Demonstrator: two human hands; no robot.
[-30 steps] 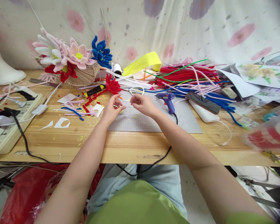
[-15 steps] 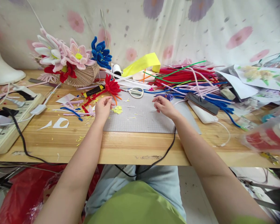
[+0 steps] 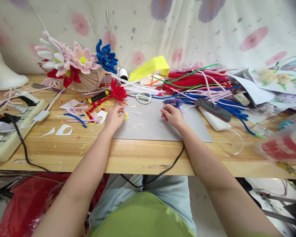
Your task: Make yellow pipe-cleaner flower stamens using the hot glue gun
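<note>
My left hand (image 3: 114, 118) rests at the left edge of the grey cutting mat (image 3: 148, 133), beside a crumpled yellow scrap (image 3: 126, 116). Its fingers are loosely bent and slightly apart, with nothing visible in them. Over the right part of the mat is my right hand (image 3: 172, 116), fingers loosely curled and empty as far as I can see. Just behind it lies a purple hot glue gun (image 3: 174, 102), partly covered by the hand. A red pipe-cleaner flower (image 3: 117, 90) lies beyond my left hand. White-handled scissors (image 3: 143, 97) lie at the mat's back edge.
Bundles of coloured pipe cleaners (image 3: 197, 80) and a yellow sheet (image 3: 150, 68) fill the back. A phone (image 3: 214, 109) lies at right, near a cup in a bag (image 3: 283, 144). Finished flowers (image 3: 82, 59) stand back left, above a power strip (image 3: 19, 128). Scraps litter the left.
My left hand has moved slightly right and nearer to me, now covering part of the yellow scrap. My right hand has lowered a little, and more of the glue gun shows behind it.
</note>
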